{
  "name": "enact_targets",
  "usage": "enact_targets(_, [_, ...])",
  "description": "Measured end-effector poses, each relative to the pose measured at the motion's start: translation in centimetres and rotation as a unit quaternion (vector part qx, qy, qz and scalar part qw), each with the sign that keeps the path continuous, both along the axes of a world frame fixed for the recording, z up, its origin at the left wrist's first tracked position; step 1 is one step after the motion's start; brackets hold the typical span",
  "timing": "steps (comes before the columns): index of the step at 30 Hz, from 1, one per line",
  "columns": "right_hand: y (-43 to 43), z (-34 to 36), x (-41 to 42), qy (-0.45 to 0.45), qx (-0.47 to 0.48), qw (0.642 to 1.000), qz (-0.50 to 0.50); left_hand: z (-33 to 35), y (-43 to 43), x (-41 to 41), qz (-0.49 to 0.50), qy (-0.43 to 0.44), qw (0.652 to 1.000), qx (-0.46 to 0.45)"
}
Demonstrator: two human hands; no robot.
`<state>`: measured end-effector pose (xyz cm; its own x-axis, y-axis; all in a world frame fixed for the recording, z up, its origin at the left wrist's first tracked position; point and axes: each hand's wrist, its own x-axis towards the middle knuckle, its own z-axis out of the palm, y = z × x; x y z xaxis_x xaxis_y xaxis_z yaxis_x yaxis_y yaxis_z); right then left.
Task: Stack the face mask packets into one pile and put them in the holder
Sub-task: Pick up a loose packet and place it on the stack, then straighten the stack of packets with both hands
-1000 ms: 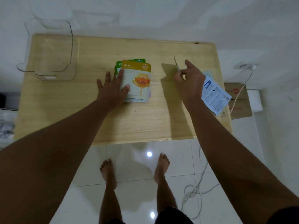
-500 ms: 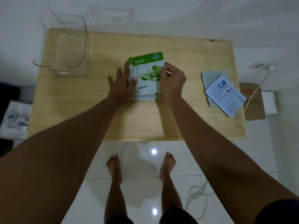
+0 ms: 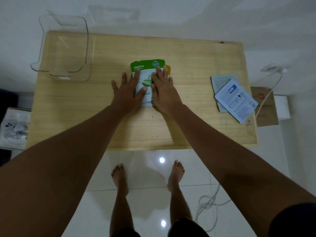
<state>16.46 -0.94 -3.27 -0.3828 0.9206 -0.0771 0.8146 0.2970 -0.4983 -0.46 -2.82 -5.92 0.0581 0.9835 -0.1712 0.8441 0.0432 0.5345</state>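
A pile of face mask packets lies at the middle of the wooden table, a green Aloe Vera packet on top and a yellow corner showing at its right. My left hand lies flat on the pile's left side, fingers spread. My right hand presses flat on its right side. Two more packets lie face down at the right edge: a white-blue one overlapping a grey one. The clear plastic holder stands at the table's far left corner, with nothing in it.
A cardboard box and a white cable sit right of the table. A packaged item lies on the floor at left. My bare feet stand on white tiles below the table's near edge.
My right hand brought a green packet from the right and laid it on the pile over the yellow one. Both hands now lie flat on the pile.
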Motion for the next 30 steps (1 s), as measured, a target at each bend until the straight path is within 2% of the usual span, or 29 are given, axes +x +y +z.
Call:
enact_targets(3, [-0.2, 0.7, 1.3, 0.015, -0.009, 0.999, -0.026, 0.2, 0.1, 0.0, -0.001, 0.009, 1.0, -0.003])
enact_targets(5, [-0.1, 1.1, 3.1, -0.013, 0.005, 0.999, -0.047, 0.3, 0.2, -0.1, -0.003, 0.011, 1.0, -0.01])
enact_targets(8, [0.8, 1.4, 7.0, -0.126, 0.027, 0.987, -0.1, 0.4, 0.4, -0.1, -0.002, 0.012, 1.0, -0.02])
enact_targets(10, [1.6, 1.3, 9.7, -0.228, 0.02, 0.963, -0.145, 0.4, 0.4, -0.1, -0.001, 0.013, 1.0, -0.018])
enact_targets(12, [2.2, 1.2, 12.3, -0.281, -0.015, 0.938, -0.203, 0.5, 0.4, 0.0, -0.001, 0.012, 1.0, -0.017])
enact_targets(14, [2.7, 1.0, 13.9, -0.274, -0.061, 0.924, -0.26, 0.4, 0.3, 0.1, 0.002, 0.011, 1.0, -0.016])
enact_targets(17, [2.6, 0.6, 14.9, -0.212, -0.082, 0.931, -0.286, 0.4, 0.3, 0.0, 0.003, 0.013, 1.0, -0.015])
enact_targets(20, [1.8, 0.2, 15.0, -0.188, -0.042, 0.942, -0.276, 0.4, 0.3, 0.1, 0.002, 0.013, 1.0, -0.011])
enact_targets(26, [1.8, 0.3, 14.2, -0.216, 0.028, 0.941, -0.259, 0.6, 0.3, 0.1, 0.006, 0.0, 1.0, -0.017])
enact_targets(30, [1.9, 1.0, 14.2, -0.12, 0.065, 0.953, -0.27, 0.5, 0.2, 0.2, 0.003, 0.008, 1.0, -0.016])
